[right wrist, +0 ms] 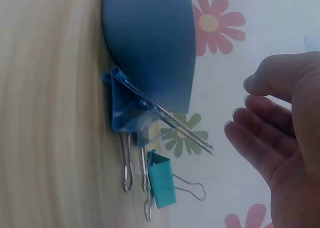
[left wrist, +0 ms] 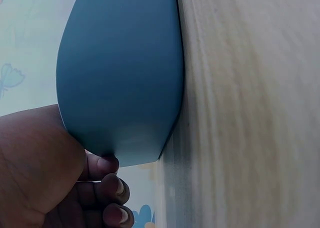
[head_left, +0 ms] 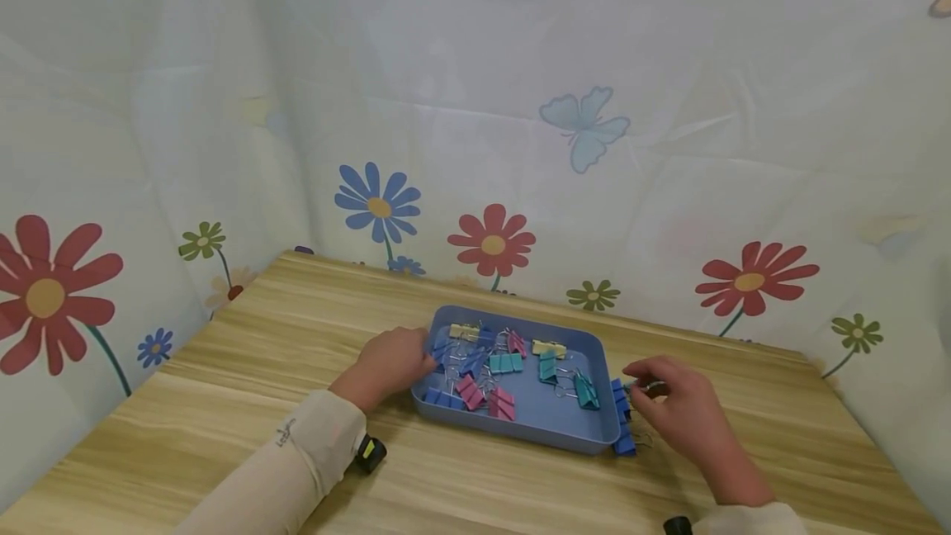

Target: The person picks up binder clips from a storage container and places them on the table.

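A shallow blue tray (head_left: 513,431) lies on the wooden table with several binder clips inside, among them a pink clip (head_left: 501,404) and a teal clip (head_left: 506,363). At the tray's left end, my left hand (head_left: 394,360) grips the rim; in the left wrist view its curled fingers (left wrist: 112,188) show by the wall. My right hand (head_left: 679,407) hovers off the right end, fingers loosely bent and nothing between them. Below it, outside the tray wall, are blue binder clips (right wrist: 120,108) and a teal binder clip (right wrist: 162,183).
Wood-grain table (head_left: 297,329) extends around the tray on all sides. Behind it hangs a pale curtain (head_left: 475,130) printed with flowers and a butterfly. Inside the tray, yellow clips (head_left: 548,348) lie toward the back wall.
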A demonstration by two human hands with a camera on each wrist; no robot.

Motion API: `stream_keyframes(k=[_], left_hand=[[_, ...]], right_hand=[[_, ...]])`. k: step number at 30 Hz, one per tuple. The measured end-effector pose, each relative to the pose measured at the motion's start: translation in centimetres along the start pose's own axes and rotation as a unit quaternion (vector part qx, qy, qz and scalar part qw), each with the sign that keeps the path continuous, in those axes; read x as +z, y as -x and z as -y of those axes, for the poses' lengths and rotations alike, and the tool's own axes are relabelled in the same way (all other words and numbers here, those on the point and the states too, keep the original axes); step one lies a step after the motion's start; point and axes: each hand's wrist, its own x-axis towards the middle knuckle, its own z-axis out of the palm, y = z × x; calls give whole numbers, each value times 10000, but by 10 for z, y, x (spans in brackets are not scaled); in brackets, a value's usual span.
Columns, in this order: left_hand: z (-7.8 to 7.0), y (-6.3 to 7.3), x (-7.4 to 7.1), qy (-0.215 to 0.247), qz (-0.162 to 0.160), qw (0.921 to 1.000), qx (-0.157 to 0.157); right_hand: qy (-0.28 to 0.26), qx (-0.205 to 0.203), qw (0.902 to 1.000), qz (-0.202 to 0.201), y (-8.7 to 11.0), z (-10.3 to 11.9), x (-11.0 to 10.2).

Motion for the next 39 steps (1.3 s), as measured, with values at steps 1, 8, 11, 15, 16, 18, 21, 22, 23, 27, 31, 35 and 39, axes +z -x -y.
stream_keyframes(k=[1,8,11,15,16,18,21,22,23,27,31,35,39], left_hand=[[0,0,0,-2,7,10000,-2],[0,0,-1,48,34,10000,28],[1,1,-2,25,-13,10000,36],[1,1,-3,61,-45,9999,77],[1,1,-3,62,-42,9999,79],[1,1,-3,85,-27,9999,80],[1,1,-2,30,-12,10000,54],[1,1,-1,14,-7,10000,41],[1,0,-1,9,-6,10000,38],[2,-1,1,-46,-31,10000,30],[1,-2,1,-24,-61,10000,49],[1,-1,0,-27,-27,10000,14],[1,1,-1,-35,-23,10000,1]], right_hand=[[-37,32,10000,16,-1,1,1],[-336,86,9992,198,-5,8,9],[-473,-36,9986,240,-8,10,14],[-656,-115,9972,345,-12,9,22],[-717,-129,9966,374,-13,9,24],[-796,-128,9957,461,-15,10,27],[-838,-131,9947,589,-18,12,31],[-834,-125,9944,639,-20,13,32],[-824,-109,9941,693,-21,15,33],[-753,-51,9934,864,-25,20,34],[-601,16,9935,969,-28,22,36],[-328,-10,9945,997,-30,21,42],[-17,-89,9947,1020,-33,21,47]])
